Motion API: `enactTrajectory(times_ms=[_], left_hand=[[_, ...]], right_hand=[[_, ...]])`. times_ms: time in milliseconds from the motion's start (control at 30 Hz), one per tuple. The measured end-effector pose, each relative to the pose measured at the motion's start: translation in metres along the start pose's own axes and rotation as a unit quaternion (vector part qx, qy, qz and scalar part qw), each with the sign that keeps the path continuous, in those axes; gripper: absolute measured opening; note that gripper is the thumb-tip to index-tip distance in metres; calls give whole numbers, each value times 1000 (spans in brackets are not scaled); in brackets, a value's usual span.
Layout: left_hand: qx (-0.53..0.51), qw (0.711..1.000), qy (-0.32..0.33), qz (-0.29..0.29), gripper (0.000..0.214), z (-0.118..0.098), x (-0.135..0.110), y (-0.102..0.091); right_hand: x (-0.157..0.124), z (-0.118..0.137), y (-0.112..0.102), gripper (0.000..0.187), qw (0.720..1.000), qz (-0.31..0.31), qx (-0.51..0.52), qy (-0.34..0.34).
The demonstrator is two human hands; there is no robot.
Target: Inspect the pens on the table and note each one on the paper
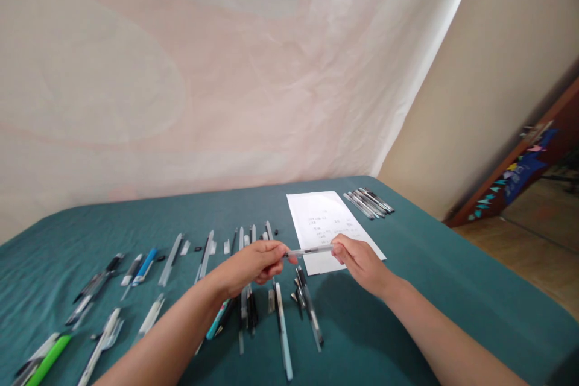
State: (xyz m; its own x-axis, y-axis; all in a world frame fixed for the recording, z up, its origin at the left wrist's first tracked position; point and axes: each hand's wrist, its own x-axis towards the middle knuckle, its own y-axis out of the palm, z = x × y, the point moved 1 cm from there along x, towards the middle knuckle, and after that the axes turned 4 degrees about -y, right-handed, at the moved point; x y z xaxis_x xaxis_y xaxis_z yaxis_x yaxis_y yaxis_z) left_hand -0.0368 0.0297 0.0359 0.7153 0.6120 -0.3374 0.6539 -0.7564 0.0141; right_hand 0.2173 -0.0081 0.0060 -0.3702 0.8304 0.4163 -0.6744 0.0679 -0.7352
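Both my hands hold one clear, slim pen (311,250) level above the teal tablecloth (434,289). My left hand (253,265) pinches its left end with fingers curled. My right hand (357,259) pinches the right end. Just behind the pen lies a white sheet of paper (325,220) with handwriting on it. Below my hands several pens and pen parts (280,313) lie on the cloth.
Several more pens and caps (149,265) are spread over the left half of the table, a green one (47,360) at the near left corner. A neat row of pens (368,201) lies right of the paper. A pale draped backdrop (203,72) hangs behind; the table edge falls off at right.
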Motion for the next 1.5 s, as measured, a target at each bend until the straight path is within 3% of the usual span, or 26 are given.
enactTrajectory(times_ms=[267, 567, 900, 1033, 1167, 1300, 1367, 1500], left_hand=[[-37, 999, 18, -12, 41, 2, 4, 1], [9, 999, 15, -44, 40, 5, 8, -5], [66, 988, 52, -133, 37, 6, 13, 6], [84, 986, 54, -136, 36, 6, 14, 4], [87, 984, 54, -148, 35, 6, 15, 3], [86, 981, 76, -158, 33, 9, 18, 4], [74, 976, 90, -184, 34, 12, 21, 2], [104, 938, 112, -310, 40, 18, 25, -2]], right_hand=[[0, -4, 0, 29, 997, -29, -56, -32], [-1, -4, 1, 34, 998, -19, -50, -40], [-1, 0, 1, 34, 999, -39, 10, 3], [0, -1, 2, 33, 999, -31, 11, 13], [3, -2, 1, 21, 999, -35, -8, -31], [3, -3, 2, 24, 996, -45, -55, -59], [3, -5, 4, 23, 996, -38, -75, -38], [2, -15, 7, 18, 994, -30, -83, 65]])
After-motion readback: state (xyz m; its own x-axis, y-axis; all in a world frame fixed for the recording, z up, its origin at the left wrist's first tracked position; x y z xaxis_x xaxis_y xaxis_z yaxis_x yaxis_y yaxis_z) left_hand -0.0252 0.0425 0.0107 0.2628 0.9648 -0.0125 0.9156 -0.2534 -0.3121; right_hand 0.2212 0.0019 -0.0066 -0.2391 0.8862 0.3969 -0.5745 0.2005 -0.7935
